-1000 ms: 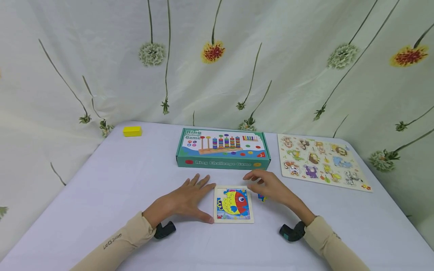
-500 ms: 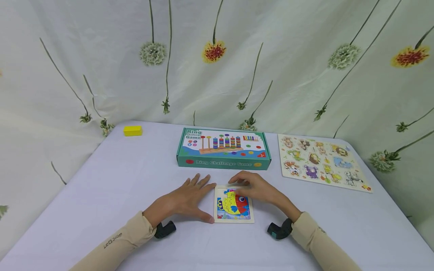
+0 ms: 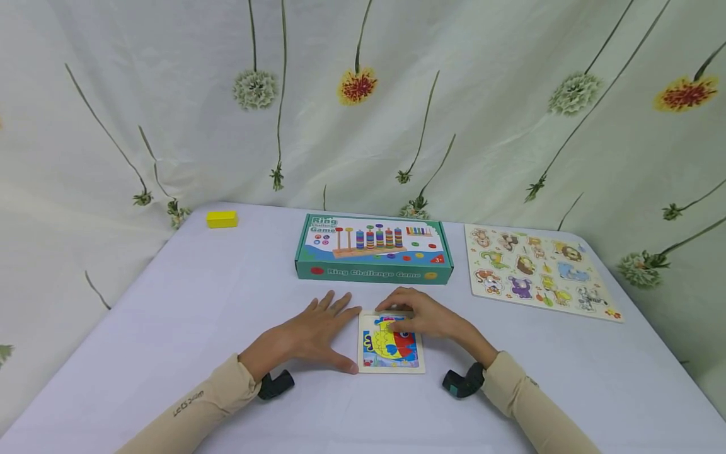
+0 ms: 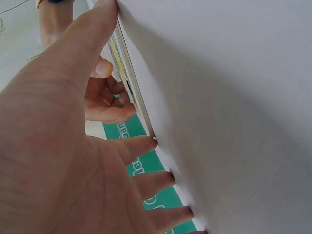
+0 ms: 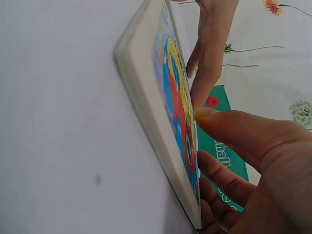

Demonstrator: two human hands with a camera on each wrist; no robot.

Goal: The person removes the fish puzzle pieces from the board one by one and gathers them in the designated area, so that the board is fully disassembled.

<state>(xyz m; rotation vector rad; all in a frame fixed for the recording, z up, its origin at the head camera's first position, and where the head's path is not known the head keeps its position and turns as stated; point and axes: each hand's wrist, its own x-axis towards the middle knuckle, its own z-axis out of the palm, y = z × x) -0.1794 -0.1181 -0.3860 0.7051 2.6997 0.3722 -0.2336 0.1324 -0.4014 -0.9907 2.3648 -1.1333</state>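
A small square fish jigsaw puzzle (image 3: 391, 350), yellow and red on blue in a pale wooden frame, lies flat before me. My left hand (image 3: 317, 336) is spread on the table, with thumb and index fingertips at the puzzle's left edge. Over its upper right part bends my right hand (image 3: 425, 315). The thumb (image 5: 209, 117) presses on the pieces in the right wrist view, while the curved fingers reach the far side of the frame. A gap shows between thumb and fingers, with no piece visible in it. The hand hides the puzzle's upper right corner.
Behind the puzzle stands a green Ring Challenge Game box (image 3: 374, 271). An animal peg board (image 3: 539, 271) lies at the right. A yellow block (image 3: 222, 219) sits at the back left. The flowered cloth (image 3: 488, 170) hangs behind the white table.
My right hand moved left from beside the puzzle onto it, and its thumb came down on the pieces. The blue piece seen beside the puzzle is out of sight. My left hand stayed put.
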